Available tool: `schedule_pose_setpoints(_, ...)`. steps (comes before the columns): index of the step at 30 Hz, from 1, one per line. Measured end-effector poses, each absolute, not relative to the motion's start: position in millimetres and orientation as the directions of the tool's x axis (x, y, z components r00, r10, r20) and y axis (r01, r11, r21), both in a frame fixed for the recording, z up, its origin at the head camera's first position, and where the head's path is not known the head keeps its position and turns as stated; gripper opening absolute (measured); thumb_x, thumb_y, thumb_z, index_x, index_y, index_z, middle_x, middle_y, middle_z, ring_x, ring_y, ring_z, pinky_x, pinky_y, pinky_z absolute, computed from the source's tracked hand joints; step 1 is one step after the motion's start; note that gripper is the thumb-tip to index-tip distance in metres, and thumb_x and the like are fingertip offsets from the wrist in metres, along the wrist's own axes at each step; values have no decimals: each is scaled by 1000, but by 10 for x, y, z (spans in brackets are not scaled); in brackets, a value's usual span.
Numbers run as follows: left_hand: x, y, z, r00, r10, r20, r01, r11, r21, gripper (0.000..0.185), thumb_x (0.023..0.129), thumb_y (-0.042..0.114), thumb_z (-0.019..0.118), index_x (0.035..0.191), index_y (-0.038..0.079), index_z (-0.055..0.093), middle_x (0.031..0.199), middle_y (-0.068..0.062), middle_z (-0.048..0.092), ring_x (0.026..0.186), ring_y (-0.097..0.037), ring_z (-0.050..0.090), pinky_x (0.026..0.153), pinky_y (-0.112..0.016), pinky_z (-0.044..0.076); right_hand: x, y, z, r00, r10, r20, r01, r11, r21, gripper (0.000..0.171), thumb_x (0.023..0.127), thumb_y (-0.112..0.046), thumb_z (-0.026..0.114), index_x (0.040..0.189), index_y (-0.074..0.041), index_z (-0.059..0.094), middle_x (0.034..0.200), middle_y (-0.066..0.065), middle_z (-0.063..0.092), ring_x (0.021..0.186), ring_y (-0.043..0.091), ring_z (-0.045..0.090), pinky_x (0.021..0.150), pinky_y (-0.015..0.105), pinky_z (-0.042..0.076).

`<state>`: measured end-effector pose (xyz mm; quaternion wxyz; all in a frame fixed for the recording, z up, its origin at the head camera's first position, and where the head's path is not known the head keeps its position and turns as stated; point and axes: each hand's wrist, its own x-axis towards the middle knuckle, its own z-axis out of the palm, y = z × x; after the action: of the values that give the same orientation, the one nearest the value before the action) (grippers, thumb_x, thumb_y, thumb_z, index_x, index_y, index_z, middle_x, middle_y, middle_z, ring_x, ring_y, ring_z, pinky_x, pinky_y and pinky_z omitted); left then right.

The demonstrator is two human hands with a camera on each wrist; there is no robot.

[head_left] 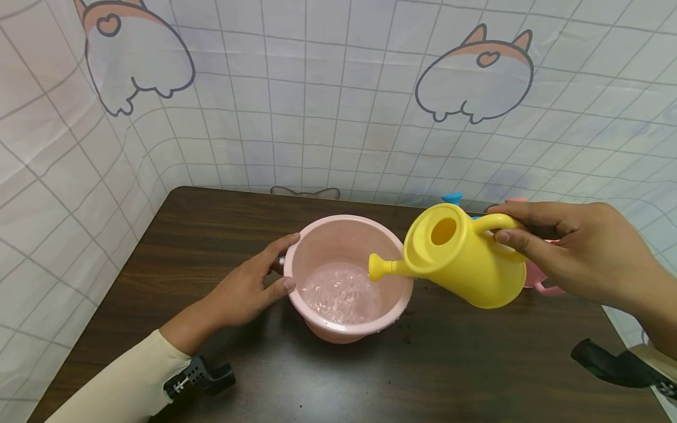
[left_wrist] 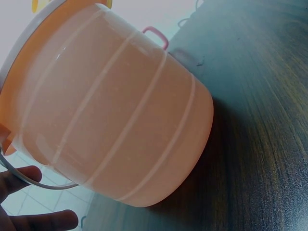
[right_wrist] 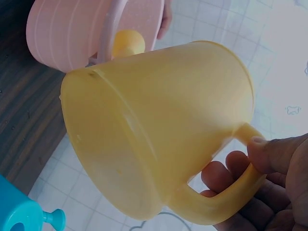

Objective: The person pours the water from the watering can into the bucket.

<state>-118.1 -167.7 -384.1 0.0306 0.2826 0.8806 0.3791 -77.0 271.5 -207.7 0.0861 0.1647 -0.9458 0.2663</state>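
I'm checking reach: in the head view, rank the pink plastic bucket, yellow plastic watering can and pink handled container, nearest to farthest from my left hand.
1. Pink plastic bucket: touching the left hand.
2. Yellow plastic watering can: right of the bucket.
3. Pink handled container: farther right, partly behind the can.

Smooth, glossy plastic watering can (head_left: 476, 267) and bucket (head_left: 344, 236), satiny wood-grain tabletop (head_left: 423, 376).
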Motion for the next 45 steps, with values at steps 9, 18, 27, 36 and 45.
schedule_pose_setpoints(9,-1185,-1672,-3844,-842,516,158,472,561,680,70,103,48,57,162,38,22,140,-5,57,114,-18,64,86,-50,51,-778,2716,-2072,-933,-256,253,-351,808,-474,37,91,-12,80,127,-19,75,125,13,70,55,5,65,40,28,49)
schedule_pose_setpoints(18,-1193,-1674,-3861,-841,515,169,477,556,681,70,102,48,58,162,37,23,137,-4,59,112,-17,64,87,-50,51,-782,2715,-2056,-932,-265,247,-355,807,-472,36,91,-10,79,125,-20,75,128,16,68,59,6,68,40,28,48)
schedule_pose_setpoints(27,-1197,-1677,-3864,-840,516,168,475,550,687,70,102,48,58,162,38,23,137,-3,59,113,-16,64,87,-50,50,-784,2710,-2056,-944,-240,224,-324,801,-504,36,91,-11,80,125,-24,76,126,12,70,67,4,70,40,30,50)
schedule_pose_setpoints(36,-1200,-1680,-3867,-838,517,176,482,548,683,70,102,48,58,162,37,23,137,-3,59,113,-16,64,87,-49,50,-797,2693,-2012,-932,-298,206,-361,805,-471,33,96,-19,75,129,-24,73,114,14,74,57,9,69,40,29,49)
schedule_pose_setpoints(45,-1201,-1678,-3871,-837,519,175,483,549,682,70,102,48,58,162,37,23,139,-4,57,113,-17,64,86,-49,50,-804,2623,-1988,-916,-320,241,-397,810,-432,34,95,-16,76,127,-24,74,107,11,76,52,6,64,39,26,48)
